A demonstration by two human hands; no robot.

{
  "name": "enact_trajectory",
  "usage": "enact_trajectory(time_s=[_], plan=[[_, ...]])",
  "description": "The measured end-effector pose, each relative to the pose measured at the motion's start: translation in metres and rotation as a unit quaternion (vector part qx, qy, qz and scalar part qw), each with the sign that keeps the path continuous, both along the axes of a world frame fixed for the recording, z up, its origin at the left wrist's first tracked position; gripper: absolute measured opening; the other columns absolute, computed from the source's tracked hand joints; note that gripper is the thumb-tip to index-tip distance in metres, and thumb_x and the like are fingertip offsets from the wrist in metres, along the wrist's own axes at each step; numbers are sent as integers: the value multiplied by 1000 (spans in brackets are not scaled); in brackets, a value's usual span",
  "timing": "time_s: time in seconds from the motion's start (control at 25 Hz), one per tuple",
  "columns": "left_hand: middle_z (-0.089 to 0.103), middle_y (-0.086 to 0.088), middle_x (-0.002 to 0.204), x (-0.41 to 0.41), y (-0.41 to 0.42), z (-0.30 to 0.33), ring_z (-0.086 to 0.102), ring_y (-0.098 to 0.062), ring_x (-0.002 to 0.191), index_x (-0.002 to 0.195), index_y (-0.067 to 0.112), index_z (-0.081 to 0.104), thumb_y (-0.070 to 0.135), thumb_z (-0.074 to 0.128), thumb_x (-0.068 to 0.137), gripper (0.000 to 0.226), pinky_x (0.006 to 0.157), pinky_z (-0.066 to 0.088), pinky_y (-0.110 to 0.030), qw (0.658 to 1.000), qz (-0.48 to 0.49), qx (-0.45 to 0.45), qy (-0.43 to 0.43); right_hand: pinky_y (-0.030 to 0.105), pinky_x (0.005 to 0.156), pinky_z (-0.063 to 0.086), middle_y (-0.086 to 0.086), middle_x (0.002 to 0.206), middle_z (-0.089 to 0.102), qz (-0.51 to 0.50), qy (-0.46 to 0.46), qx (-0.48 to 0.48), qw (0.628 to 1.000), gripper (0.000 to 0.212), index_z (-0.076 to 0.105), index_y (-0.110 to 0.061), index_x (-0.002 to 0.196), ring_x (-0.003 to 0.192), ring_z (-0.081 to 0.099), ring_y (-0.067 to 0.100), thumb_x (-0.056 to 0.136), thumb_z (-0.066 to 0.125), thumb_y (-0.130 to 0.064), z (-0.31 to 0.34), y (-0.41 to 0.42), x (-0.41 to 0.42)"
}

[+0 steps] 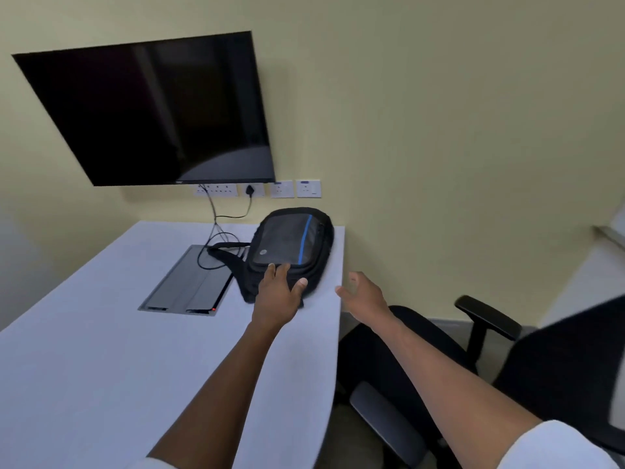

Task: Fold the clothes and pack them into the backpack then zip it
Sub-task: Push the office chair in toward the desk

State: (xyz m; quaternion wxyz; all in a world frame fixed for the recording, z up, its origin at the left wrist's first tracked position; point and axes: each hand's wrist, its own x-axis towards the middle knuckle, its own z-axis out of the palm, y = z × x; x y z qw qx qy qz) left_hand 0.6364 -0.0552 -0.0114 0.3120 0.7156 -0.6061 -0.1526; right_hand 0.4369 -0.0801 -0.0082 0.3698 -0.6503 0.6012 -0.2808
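A black backpack [291, 245] with a blue stripe is laid flat at the far right corner of the white worktop [101, 350], its strap [233, 262] trailed toward 9 o'clock. The left hand [279, 292] is rested on the pack's near edge, fingers spread and straight. The right hand [363, 292] is held in the air at 3 o'clock of the pack, just past the worktop's edge, fingers loosely open, nothing held. A cable hatch [189, 282] is set at 9 o'clock of the pack, crossed by cables [213, 231]. A dark screen [152, 113] is mounted at 11 o'clock. A black chair [507, 360] is placed at 4 o'clock.
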Motion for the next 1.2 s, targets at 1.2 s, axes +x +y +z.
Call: enact_trajectory(time_s=[1.2], plan=[[51,-8,138,-566,98,-22,51,-31,123,135,15,45,51,30,101,52,99,41,-47,983,-96,83,-134,39,112,35,6,148,46,32,142,-44,988,49,44,-20,145,137,42,27,99,51,-35,-11,102,-534]])
